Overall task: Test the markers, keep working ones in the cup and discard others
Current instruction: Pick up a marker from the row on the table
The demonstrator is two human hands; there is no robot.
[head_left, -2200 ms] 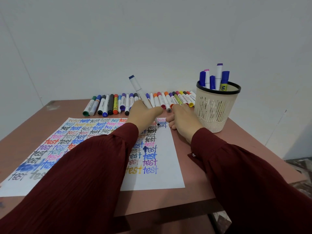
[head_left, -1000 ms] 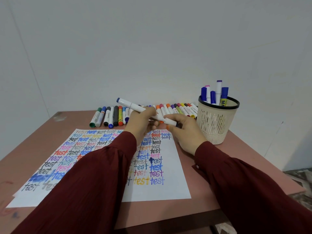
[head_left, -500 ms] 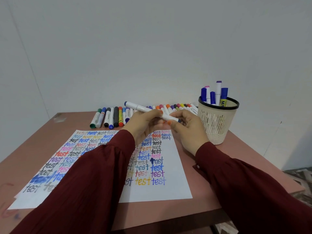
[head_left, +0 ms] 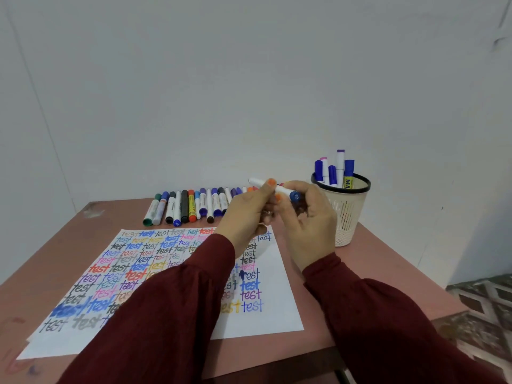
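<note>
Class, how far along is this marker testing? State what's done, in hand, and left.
Done: several markers stand in the cup; the paper carries many "test" words. In hand: left hand and right hand grip a blue-capped marker. Left: the row of markers behind the paper.

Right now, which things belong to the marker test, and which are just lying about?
In the job: blue-capped marker, gripped by left hand and right hand; row of markers; test sheet; mesh cup holding kept markers.
Just there: table; wall; patterned floor.
</note>
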